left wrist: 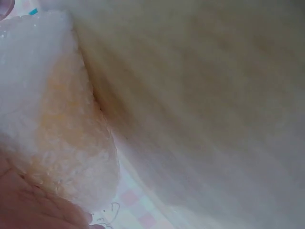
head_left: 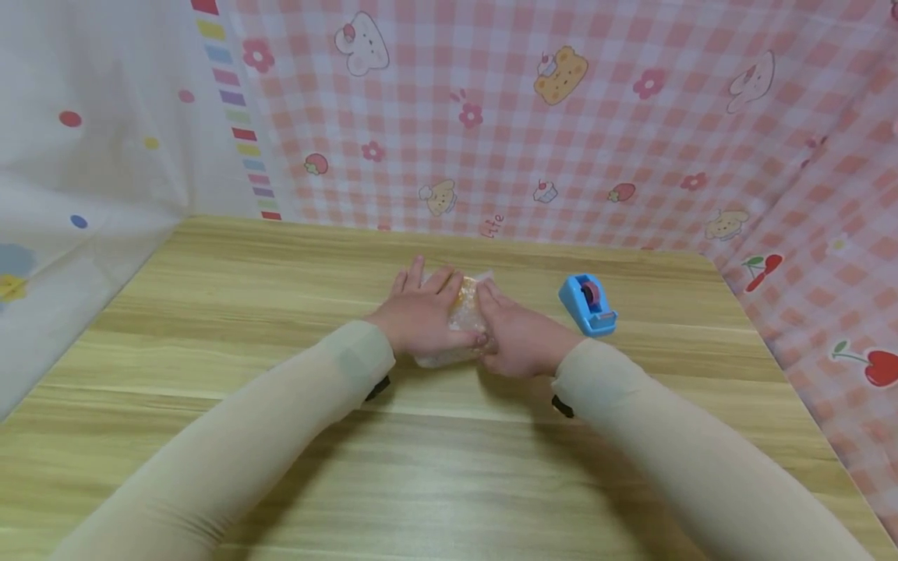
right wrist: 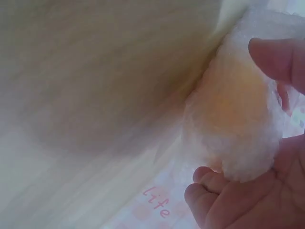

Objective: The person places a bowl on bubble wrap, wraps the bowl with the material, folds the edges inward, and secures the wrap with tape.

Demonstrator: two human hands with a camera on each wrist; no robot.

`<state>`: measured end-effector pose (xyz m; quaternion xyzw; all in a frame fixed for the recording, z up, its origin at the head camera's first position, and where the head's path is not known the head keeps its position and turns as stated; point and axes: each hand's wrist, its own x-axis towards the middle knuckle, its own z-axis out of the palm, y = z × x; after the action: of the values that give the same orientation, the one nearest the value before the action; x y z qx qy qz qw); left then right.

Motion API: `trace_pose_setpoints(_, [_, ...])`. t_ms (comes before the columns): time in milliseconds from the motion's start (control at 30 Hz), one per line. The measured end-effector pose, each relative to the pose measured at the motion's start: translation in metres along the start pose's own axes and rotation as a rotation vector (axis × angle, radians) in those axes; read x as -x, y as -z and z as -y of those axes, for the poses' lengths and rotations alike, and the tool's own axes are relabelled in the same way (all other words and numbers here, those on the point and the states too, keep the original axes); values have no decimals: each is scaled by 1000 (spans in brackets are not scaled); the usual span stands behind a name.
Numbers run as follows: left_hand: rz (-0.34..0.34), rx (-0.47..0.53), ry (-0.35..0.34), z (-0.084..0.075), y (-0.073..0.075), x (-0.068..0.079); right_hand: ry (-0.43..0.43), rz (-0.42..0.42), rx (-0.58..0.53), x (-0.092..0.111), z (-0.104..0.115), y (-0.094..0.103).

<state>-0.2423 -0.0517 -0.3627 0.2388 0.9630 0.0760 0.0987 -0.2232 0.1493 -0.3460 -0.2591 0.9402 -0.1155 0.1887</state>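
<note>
Head view: the left hand (head_left: 426,315) lies straight-fingered on the bundle (head_left: 466,310); the right hand (head_left: 521,333) grips it. Behind the bundle, cloth (head_left: 505,148) reads "life".

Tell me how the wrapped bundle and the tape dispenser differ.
The wrapped bundle is whitish, with orange showing through; the tape dispenser is solid blue. The left hand touches the bundle and the right hand grips it, while the dispenser stands untouched. Both are on the table.
</note>
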Motion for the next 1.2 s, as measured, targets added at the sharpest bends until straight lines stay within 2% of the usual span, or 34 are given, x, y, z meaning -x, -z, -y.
trace_pose_setpoints(133, [1, 3, 5, 1, 0, 0, 13, -18, -27, 7, -6, 2])
trace_pose_setpoints(300, [-3, 0, 4, -1, 1, -1, 14, -71, -62, 30, -18, 12])
trace_pose_setpoints(400, [-6, 2, 2, -3, 2, 0, -44, -152, -63, 45, -29, 22])
trace_pose_setpoints(500, [-3, 2, 4, -3, 3, 0, -144, -254, -66, 56, -45, 30])
trace_pose_setpoints(600, [1, 3, 11, -2, 3, 0, -249, -304, -89, 62, -65, 36])
trace_pose_setpoints(733, [2, 4, 13, -1, 2, 0, -374, -291, -96, 66, -91, 38])
trace_pose_setpoints(867, [1, -4, 8, 0, 1, -1, -445, -272, -100, 66, -112, 34])
trace_pose_setpoints(1000, [4, 1, 6, 1, 1, -1, -486, -241, -120, 67, -123, 32])
trace_pose_setpoints(1200, [-1, 19, 3, 1, 3, -1, -495, -203, -110, 63, -123, 32])
